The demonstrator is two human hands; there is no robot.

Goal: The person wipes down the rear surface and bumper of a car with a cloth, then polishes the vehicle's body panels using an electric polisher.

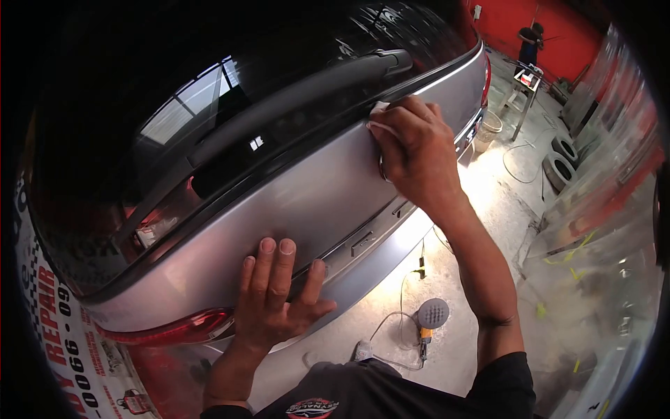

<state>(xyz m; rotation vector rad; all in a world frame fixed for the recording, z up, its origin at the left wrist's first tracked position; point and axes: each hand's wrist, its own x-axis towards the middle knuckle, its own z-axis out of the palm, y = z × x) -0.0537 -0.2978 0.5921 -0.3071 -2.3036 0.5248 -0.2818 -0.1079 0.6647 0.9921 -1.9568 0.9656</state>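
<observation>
Car tailgate (300, 192): silver-grey, smooth, softly reflective, shut; runs slantwise from near left to far right. White piece (380, 107): thin, mostly hidden, pale edges showing; located at tailgate's upper edge, right of centre.

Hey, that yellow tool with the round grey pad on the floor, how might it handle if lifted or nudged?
Probably head-heavy: the round pad sits at one end of a narrow yellow body. It likely won't roll far, since that body juts out past the pad's rim.

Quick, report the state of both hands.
Left hand: open, against the silver tailgate, holding nothing.
Right hand: closed on a white piece, material unclear.
</observation>
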